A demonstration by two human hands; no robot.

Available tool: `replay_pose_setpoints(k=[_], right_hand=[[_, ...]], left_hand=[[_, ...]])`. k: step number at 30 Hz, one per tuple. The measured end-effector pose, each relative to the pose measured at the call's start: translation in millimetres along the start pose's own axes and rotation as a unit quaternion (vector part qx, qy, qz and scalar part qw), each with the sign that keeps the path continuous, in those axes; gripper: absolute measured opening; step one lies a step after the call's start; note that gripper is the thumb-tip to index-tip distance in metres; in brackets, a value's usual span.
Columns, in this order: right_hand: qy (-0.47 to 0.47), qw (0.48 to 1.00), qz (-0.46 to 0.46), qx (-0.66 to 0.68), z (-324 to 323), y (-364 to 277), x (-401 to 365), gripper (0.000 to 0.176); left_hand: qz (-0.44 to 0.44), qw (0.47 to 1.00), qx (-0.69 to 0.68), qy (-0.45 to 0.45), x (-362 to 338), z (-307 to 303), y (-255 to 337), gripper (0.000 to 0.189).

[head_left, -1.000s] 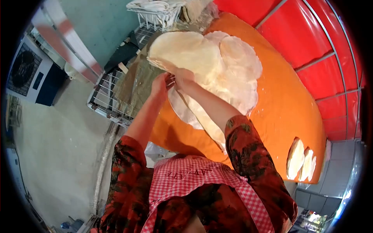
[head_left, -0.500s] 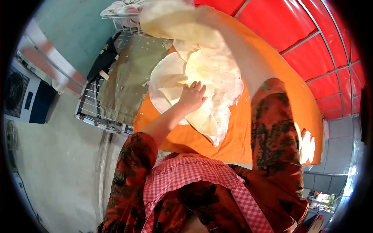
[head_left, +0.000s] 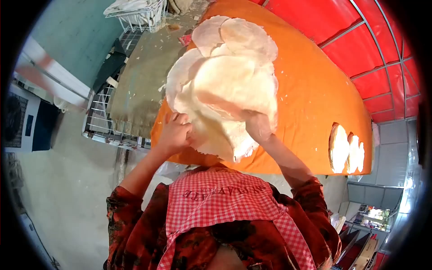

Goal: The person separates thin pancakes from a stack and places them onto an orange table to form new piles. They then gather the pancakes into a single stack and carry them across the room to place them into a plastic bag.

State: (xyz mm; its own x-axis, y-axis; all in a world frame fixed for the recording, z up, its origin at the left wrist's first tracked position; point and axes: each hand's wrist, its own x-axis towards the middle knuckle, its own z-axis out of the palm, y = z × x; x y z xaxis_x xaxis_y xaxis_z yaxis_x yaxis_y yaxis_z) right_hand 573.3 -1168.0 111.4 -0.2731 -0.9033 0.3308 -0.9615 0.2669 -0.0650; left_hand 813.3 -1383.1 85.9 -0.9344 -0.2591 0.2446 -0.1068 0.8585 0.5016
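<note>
Thin, pale round flatbreads lie overlapping in a loose pile on an orange cloth. At the pile's near left edge is my left hand, its fingers bent and the bread's rim at its thumb side. My right hand reaches over the near right part of the pile, its fingers smeared by motion against the bread. Between the two hands the top sheet is creased, and its ragged near edge hangs toward me.
A worn brownish board rests on a white wire rack to the left. Behind it stands a white wire basket holding cloth. Several flatbreads sit at the cloth's right end. Red padded panels line the far right side.
My right hand has come down from the far side to the near right of the pile. A flatbread lifted at the back now lies down. My left hand has moved left off the pile's middle.
</note>
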Motion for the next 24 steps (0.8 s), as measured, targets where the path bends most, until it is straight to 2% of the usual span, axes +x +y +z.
replay_pose_setpoints(k=[2,3,5,6,9,11,13,15,16,18,21,24], right_hand=[[-0.034,0.998,0.036,0.034,21,6,-7,0.026],[-0.053,0.996,0.053,0.050,27,11,-7,0.023],[-0.116,0.987,0.104,0.041,-5,6,22,0.026],[-0.082,0.992,0.093,0.030,-22,1,34,0.023],[-0.021,0.996,0.089,0.021,-52,-46,33,0.025],[0.058,0.995,0.051,0.059,-27,-80,6,0.026],[-0.013,0.998,0.066,0.019,21,-99,-34,0.021],[-0.089,0.990,0.101,0.048,29,-125,-43,0.020],[-0.064,0.993,0.083,0.045,29,-130,-46,0.023],[-0.072,0.993,0.081,0.037,22,-135,-42,0.022],[-0.092,0.992,0.086,0.002,28,-138,-41,0.022],[-0.113,0.989,0.089,-0.027,40,-143,-39,0.022]], left_hand=[[-0.040,0.995,0.030,0.091,-22,14,3,0.026],[-0.075,0.991,-0.016,0.111,-29,23,5,0.030],[-0.144,0.973,-0.107,0.148,-42,40,13,0.042],[-0.207,0.963,-0.117,0.130,-47,42,18,0.051],[-0.295,0.862,-0.372,0.178,-55,61,18,0.054],[-0.332,0.800,-0.454,0.209,-65,82,13,0.051],[-0.372,0.732,-0.528,0.218,-67,84,14,0.049],[-0.416,0.659,-0.591,0.210,-64,74,15,0.047],[-0.420,0.644,-0.610,0.191,-65,73,12,0.043],[-0.429,0.615,-0.645,0.151,-69,71,6,0.034],[-0.443,0.600,-0.657,0.111,-72,72,6,0.013],[-0.437,0.632,-0.630,0.112,-70,77,8,0.012]])
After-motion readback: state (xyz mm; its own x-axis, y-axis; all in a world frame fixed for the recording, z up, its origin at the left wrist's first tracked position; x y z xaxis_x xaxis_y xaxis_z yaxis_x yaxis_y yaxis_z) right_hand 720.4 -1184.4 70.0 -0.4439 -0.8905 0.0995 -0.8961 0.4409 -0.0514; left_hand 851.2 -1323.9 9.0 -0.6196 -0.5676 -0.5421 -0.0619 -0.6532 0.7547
